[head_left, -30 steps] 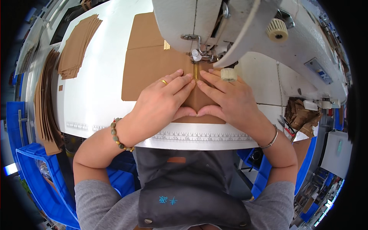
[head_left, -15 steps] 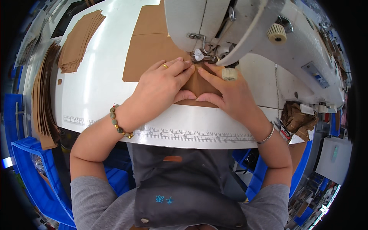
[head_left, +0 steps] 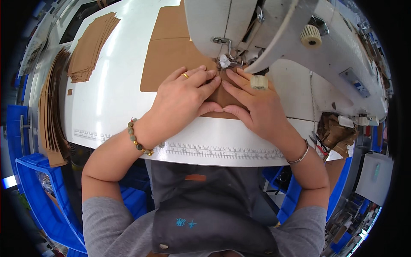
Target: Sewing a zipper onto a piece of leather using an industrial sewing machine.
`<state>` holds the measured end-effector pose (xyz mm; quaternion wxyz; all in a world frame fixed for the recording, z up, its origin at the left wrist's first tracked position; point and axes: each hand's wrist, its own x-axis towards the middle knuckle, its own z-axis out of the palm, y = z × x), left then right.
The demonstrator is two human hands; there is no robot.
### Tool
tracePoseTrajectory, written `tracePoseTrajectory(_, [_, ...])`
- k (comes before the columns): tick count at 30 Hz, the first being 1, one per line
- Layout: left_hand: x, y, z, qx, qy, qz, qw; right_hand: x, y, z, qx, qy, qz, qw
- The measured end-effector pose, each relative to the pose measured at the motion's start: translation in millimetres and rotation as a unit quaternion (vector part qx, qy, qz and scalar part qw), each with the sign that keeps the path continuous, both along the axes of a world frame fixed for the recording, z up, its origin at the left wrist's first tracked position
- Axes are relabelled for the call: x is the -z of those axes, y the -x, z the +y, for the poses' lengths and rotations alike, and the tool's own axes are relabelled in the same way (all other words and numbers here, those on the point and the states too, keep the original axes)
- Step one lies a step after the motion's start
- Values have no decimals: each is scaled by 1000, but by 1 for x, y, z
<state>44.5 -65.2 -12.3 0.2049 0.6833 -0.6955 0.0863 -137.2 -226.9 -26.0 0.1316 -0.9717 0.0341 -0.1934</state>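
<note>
A brown sheet of material lies under the needle area of a white sewing machine, its near part between my hands. My left hand rests on it from the left, fingers stretched forward and pressed down near the presser foot. From the right, my right hand lies flat on the same sheet with its fingers apart, partly behind a ribbed cream knob. Both thumbs almost meet at the sheet's near edge. Neither hand is closed round anything. The needle tip is too small to make out.
Stacked brown pieces lie at the table's far left, with long brown strips hanging by its left edge. A printed ruler runs along the front. Scissors and crumpled brown scraps sit at right. A blue crate stands lower left.
The whole view has shifted slightly to the right. The fold or ridge between my hands looks flatter, and my right fingers reach a little farther from the presser foot. Both hands stay on the sheet.
</note>
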Motion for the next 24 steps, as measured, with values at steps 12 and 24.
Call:
tracePoseTrajectory(12, [3,-4,-6,-4,9,-2,1000,5,-4,-4,8,1,-6,1000])
tracePoseTrajectory(24, [3,-5,-7,-5,2,-1,1000,5,-5,-6,10,-8,-12,1000])
